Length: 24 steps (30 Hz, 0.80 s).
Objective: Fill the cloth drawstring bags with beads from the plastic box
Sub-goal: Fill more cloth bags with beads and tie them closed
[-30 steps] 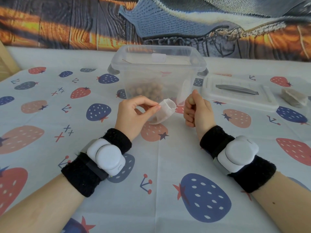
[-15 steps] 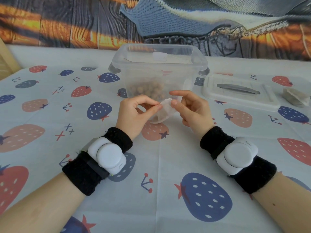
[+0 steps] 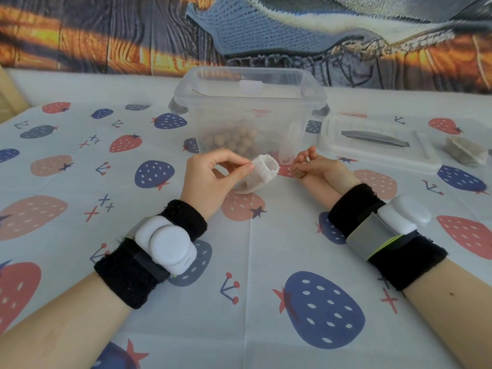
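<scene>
Head view | left hand (image 3: 210, 179) pinches bag (image 3: 262, 173) rim, mouth open, before box (image 3: 250, 113) | right hand (image 3: 318, 169) grasps bead (image 3: 298, 173) beside bag | advise: keep mouth wide, drop bead centrally.

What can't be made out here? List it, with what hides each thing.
All in the head view:
- Bead count inside the cloth bag: the fabric hides it; only dark shapes show through.
- What the right hand holds: a small brown thing sits at its curled fingers, too small to identify.
- The pale object at the right: too blurred to identify.
- How full the plastic box is: its cloudy wall blurs the beads.
</scene>
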Each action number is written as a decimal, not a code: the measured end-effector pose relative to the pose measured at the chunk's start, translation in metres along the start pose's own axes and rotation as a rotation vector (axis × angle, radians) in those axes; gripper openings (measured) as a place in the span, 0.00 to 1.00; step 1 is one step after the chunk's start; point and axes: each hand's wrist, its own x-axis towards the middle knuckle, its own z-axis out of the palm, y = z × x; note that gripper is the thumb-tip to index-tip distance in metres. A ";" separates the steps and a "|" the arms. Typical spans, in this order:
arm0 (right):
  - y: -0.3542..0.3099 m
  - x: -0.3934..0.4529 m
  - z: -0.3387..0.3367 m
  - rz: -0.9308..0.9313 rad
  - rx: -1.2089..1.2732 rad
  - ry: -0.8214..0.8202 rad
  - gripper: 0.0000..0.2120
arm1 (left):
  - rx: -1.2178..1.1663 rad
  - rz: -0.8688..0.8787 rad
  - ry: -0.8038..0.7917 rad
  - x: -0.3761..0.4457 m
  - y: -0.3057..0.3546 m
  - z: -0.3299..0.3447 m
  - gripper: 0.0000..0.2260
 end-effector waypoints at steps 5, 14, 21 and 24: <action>0.000 -0.001 0.002 0.072 0.138 -0.014 0.17 | 0.010 -0.007 -0.001 0.000 -0.001 0.000 0.02; 0.001 -0.004 0.004 0.115 0.134 -0.060 0.12 | 0.015 -0.008 -0.002 0.001 0.000 -0.001 0.03; 0.015 -0.016 0.015 -0.280 -0.584 0.048 0.12 | 0.019 -0.005 -0.007 0.000 0.001 -0.001 0.03; 0.020 -0.024 0.019 -0.421 -0.733 -0.006 0.09 | 0.019 0.004 -0.014 0.000 0.001 -0.001 0.02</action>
